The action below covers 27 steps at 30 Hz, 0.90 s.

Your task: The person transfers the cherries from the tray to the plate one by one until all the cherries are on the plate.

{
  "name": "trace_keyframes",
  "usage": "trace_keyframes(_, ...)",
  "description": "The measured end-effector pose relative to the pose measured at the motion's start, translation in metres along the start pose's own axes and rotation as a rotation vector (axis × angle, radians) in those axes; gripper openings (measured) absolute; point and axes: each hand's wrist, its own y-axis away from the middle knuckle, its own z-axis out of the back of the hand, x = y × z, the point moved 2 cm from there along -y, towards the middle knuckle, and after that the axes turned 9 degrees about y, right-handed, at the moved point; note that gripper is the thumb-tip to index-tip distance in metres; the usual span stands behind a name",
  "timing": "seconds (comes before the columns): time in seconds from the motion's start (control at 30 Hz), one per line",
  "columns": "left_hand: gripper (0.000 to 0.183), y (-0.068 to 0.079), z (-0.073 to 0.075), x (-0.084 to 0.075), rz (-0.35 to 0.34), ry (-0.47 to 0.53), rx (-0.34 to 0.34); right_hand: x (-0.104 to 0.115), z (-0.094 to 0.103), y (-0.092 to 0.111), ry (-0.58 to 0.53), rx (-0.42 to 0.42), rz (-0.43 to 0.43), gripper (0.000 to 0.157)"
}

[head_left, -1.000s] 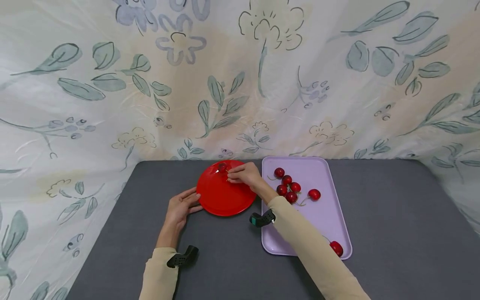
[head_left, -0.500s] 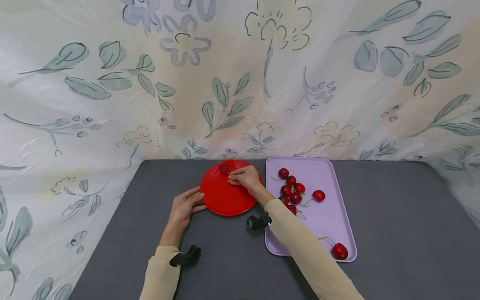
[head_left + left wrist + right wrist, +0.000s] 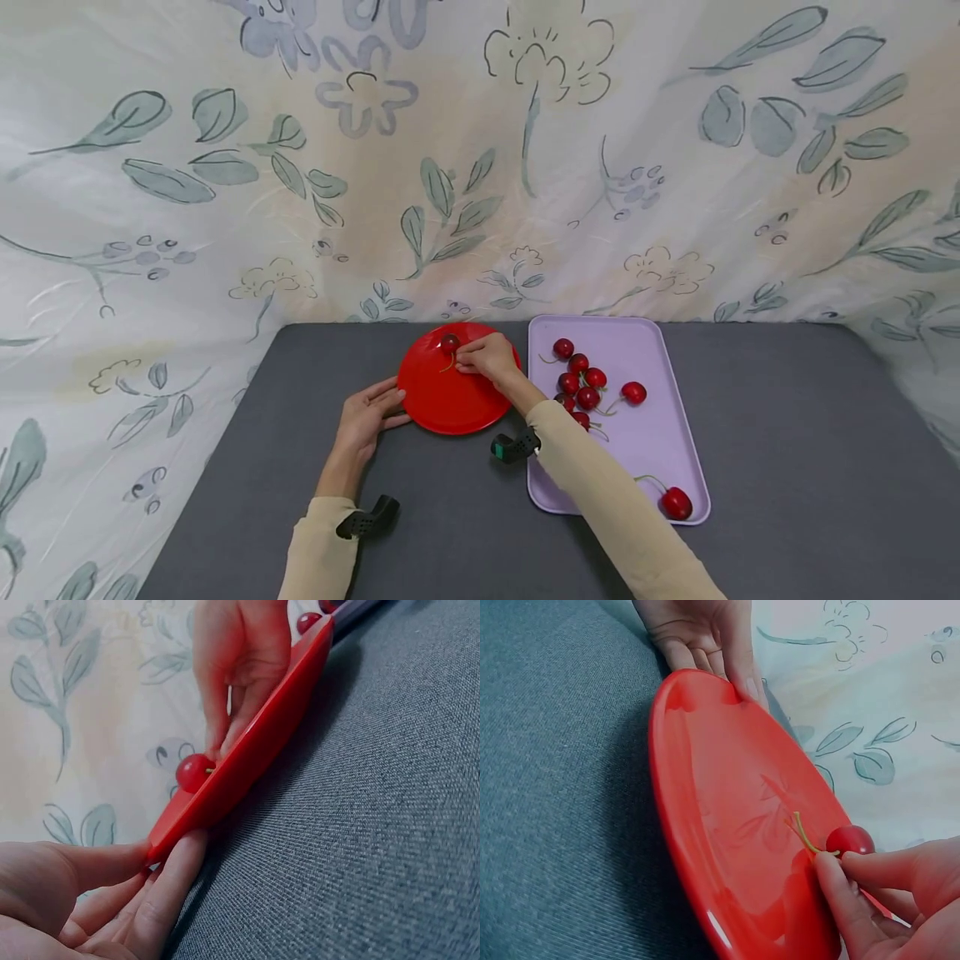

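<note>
On the red plate [image 3: 457, 404], far part: cherry [image 3: 449, 343] apparently set down, stem [image 3: 802, 833] visible down to its tip.
Change within the last half second: the stem, which ran to the fingertips [image 3: 827, 864] of the right hand [image 3: 489, 357], now curves out beside them in the head view; the cherry sits slightly nearer the plate's middle. Fingertips are close together, just beside the cherry; whether they pinch stem or fruit, or have let go, cannot tell. Left hand [image 3: 367, 417] grips the plate's left rim, as before. Reading for the work in hand: the plate probably bears the cherry, so the setting-down looks nearly done, release unconfirmed. Other cherries [image 3: 588, 398] lie in the lilac tray [image 3: 652, 454], right of the plate.
</note>
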Motion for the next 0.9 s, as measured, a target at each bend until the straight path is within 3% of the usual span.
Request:
trace_keyframes(0.37,0.044,0.001,0.003,-0.001,-0.013,-0.011,-0.012,0.015,0.005,0.009,0.111,0.025,0.061,0.019)
trace_keyframes(0.63,0.044,0.000,0.002,0.002,-0.017,-0.009,-0.016,0.027,0.023,0.020,0.318,0.072,0.123,0.022)
trace_keyframes(0.9,0.043,-0.001,0.000,0.004,-0.009,0.006,-0.017,0.038,0.048,0.035,0.481,0.111,0.244,0.024)
